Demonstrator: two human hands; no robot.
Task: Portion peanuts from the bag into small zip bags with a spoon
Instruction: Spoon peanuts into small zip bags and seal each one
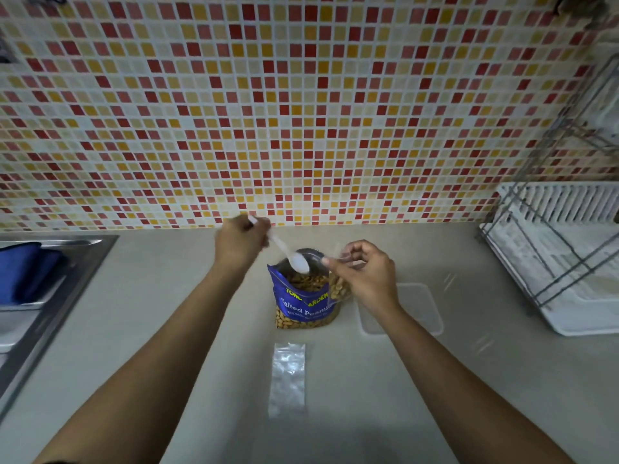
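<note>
A blue bag of salted peanuts (303, 304) stands open on the counter, peanuts showing at its mouth. My left hand (239, 244) grips the handle of a white plastic spoon (294, 259), whose bowl hangs over the bag's opening. My right hand (363, 274) pinches the top of a small clear zip bag (339, 288) partly filled with peanuts, held against the right side of the blue bag. An empty small zip bag (288, 380) lies flat on the counter, nearer to me.
A clear plastic lid or container (415, 308) lies right of the peanut bag. A white dish rack (556, 262) with a wire frame fills the right side. A steel sink (50, 286) with something blue in it is at the left. A tiled wall rises behind.
</note>
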